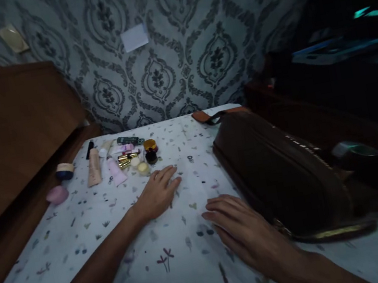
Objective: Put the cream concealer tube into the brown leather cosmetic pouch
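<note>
My left hand (158, 193) rests on the patterned white tablecloth (170, 281), fingers extended and holding nothing. Just beyond it lies a group of cosmetics: a cream jar with a pale yellow lid (143, 168), a black-lidded jar (151, 157), a gold-lidded jar (150, 145), gold lipstick tubes (128, 157), a lilac tube (117, 170), a beige tube (93, 168) and a dark green bottle (129, 140). Nearer the right side, my right hand (238, 225) is flat with fingers stretched out and nothing in it. Beside it lies a dark brown bag (278, 169) with a metal zipper.
At the table's left edge sit a pink rounded item (57, 195) and a navy jar with a beige lid (64, 171). A wooden panel (16, 138) rises on the left. Patterned wallpaper (172, 47) covers the wall behind. Dark furniture with a glass-like object (355, 149) stands right.
</note>
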### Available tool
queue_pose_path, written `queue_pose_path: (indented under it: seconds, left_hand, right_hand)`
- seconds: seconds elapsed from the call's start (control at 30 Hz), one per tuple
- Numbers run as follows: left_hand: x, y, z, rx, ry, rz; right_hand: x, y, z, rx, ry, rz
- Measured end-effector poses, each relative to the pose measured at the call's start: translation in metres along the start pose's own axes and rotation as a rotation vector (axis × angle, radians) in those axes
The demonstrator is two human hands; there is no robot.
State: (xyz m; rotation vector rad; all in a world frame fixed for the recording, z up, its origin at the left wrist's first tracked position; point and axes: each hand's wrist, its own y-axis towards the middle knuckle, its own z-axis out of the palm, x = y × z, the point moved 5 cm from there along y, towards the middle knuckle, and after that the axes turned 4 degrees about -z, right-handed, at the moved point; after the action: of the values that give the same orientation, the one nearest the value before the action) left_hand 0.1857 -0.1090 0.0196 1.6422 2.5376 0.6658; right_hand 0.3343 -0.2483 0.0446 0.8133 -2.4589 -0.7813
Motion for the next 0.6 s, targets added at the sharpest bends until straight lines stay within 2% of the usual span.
queue_pose_path:
  seconds: [0.13,0.3,0.37,0.47,0.6]
  left_hand:
    - [0.046,-0.015,0.002,-0.074,-0.021,-0.225]
    - [0.09,-0.034,0.009,-0.176,-0.035,-0.422]
    - [0.102,-0.041,0.011,-0.189,-0.014,-0.504]
    - [0.117,-0.05,0.013,-0.161,0.054,-0.651]
    - [0.143,-0.068,0.008,-0.126,0.185,-0.987]
  right_hand:
    - [-0.017,0.027,0.042,0.051,0.205,0.117]
    - [-0.038,0.053,0.093,0.076,0.406,0.312]
    - [-0.043,0.059,0.102,0.054,0.454,0.351]
    - [-0.046,0.061,0.104,0.044,0.496,0.368]
    - [-0.052,0.053,0.099,0.058,0.549,0.439]
